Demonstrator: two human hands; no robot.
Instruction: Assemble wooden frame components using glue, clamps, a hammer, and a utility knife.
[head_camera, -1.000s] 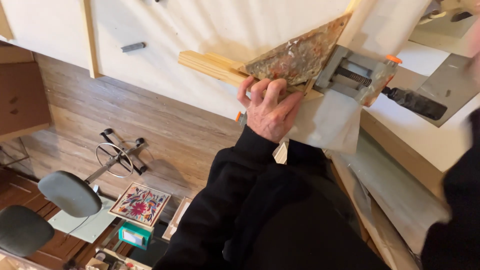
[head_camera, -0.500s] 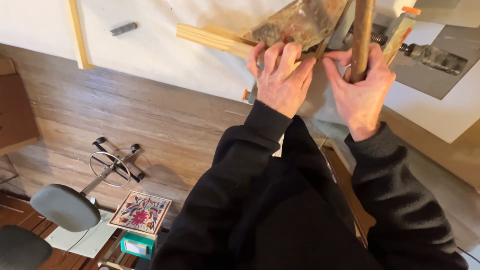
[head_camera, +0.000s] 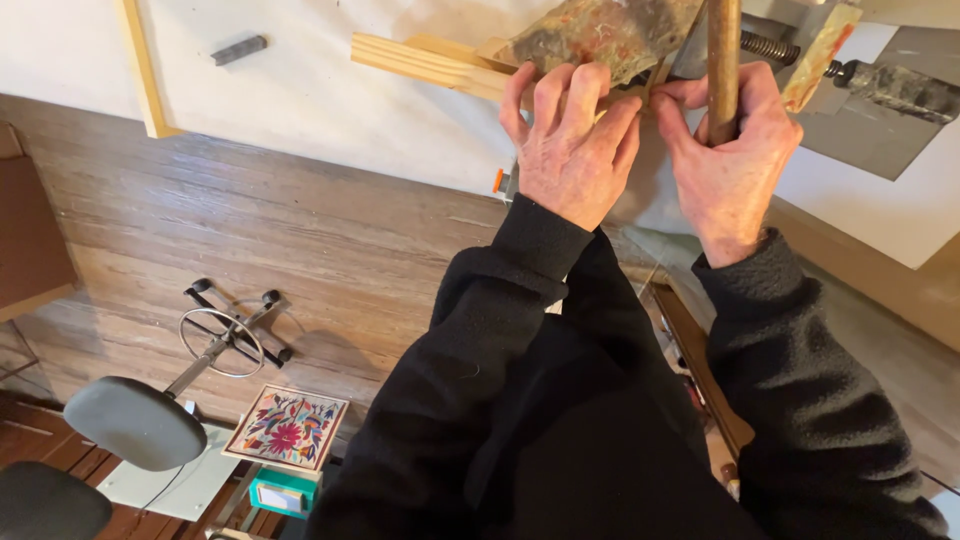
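My left hand (head_camera: 570, 150) presses down on a mottled brown and green sheet (head_camera: 605, 30) that lies over pale wooden strips (head_camera: 420, 60) on a white-covered worktable (head_camera: 320, 80). My right hand (head_camera: 730, 160) is wrapped around a brown wooden handle (head_camera: 723, 50) standing upright beside the sheet. A grey metal vise (head_camera: 780, 45) with a threaded screw sits just behind the handle. Both arms wear black sleeves.
A wooden strip (head_camera: 140, 70) and a small grey block (head_camera: 238, 48) lie on the table's left part. Below on the wood floor stand a grey stool (head_camera: 135, 420) with a wheeled base (head_camera: 225, 335), a floral embroidered cushion (head_camera: 287, 428) and a teal box (head_camera: 283, 493).
My right hand came into view and took hold of the wooden handle. The view has shifted closer over both hands, which now sit side by side at the sheet.
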